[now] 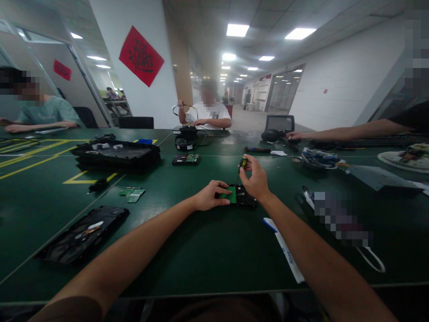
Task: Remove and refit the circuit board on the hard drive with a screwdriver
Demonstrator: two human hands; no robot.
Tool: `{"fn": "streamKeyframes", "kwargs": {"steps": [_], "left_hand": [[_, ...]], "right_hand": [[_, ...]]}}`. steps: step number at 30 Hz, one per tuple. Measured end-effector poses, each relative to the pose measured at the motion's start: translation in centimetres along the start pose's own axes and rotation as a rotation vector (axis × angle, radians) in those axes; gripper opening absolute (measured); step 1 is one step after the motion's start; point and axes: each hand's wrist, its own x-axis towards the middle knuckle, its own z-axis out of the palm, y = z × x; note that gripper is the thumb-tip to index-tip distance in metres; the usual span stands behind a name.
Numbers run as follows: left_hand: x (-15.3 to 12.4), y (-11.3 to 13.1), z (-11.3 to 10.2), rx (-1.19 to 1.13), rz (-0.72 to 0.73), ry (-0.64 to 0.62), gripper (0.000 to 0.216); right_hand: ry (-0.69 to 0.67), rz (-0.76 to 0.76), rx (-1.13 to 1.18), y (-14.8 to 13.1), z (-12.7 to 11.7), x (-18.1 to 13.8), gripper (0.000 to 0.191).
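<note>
A hard drive [246,199] with a green circuit board [229,195] lies on the green table in front of me. My left hand [212,196] rests against its left end, fingers apart and touching the board. My right hand [256,179] pinches the yellow and black handle of a screwdriver [242,164]. The shaft points down at the drive, by the right edge of the board. I cannot tell whether the tip sits in a screw.
Another drive [186,159] lies beyond my left hand. To the left are loose circuit boards [132,194], a black cover [83,235] and stacked black trays [115,154]. A white and blue tool [284,250] lies by my right forearm. Other people sit across and reach in from the right.
</note>
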Motion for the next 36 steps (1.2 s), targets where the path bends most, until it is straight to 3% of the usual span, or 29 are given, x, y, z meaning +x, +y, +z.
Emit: {"fn": "streamKeyframes", "kwargs": {"steps": [36], "left_hand": [[-0.08, 0.27, -0.20, 0.013, 0.005, -0.007, 0.046]], "right_hand": [[0.008, -0.002, -0.008, -0.07, 0.03, 0.03, 0.050]]}}
